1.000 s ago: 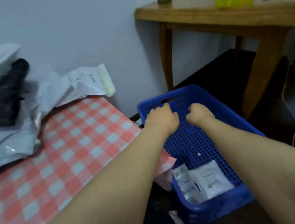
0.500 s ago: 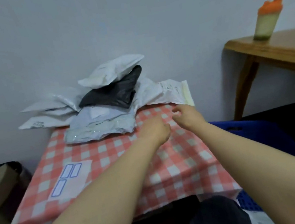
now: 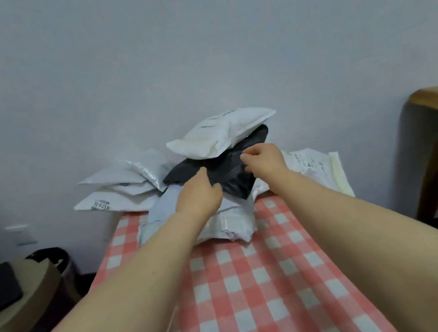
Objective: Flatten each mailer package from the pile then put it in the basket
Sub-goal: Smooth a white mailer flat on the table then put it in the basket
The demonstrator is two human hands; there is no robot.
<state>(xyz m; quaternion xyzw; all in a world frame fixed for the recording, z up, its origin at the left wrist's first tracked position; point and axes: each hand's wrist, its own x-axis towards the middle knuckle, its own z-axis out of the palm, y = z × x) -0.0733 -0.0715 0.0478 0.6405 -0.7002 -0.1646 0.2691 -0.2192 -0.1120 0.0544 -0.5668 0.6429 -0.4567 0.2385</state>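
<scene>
Black crumpled plastic mailer (image 3: pixel 235 180): mid-pile at the far end of the red-and-white checked tablecloth (image 3: pixel 257 287), wedged under a puffy white plastic mailer (image 3: pixel 222 134) and lying on a pale grey plastic mailer (image 3: pixel 221 221)
Pile: heaped against the grey wall (image 3: pixel 196 56), with flat white mailers (image 3: pixel 115 200) fanned out to its left
Left hand (image 3: pixel 198 194): back toward the camera, fingers curled down at the black mailer's near-left edge; the fingertips are hidden, so I cannot tell whether it has hold of the film
Right hand (image 3: pixel 265 160): over the black mailer's upper right, thumb and fingers (image 3: pixel 245 158) drawn close as if to pinch; whether any plastic lies between them cannot be told
Step in hand: by my reading, taking the next mailer off the pile
Doing it well: the white mailer rests on top, so dragging the black one out from beneath would likely topple it. Lift the top piece first, or steady it with one hand. Then bring the package onto bare cloth nearer the body and press the air out with flat palms, working from one end to the other
Basket: not in view at this moment
</scene>
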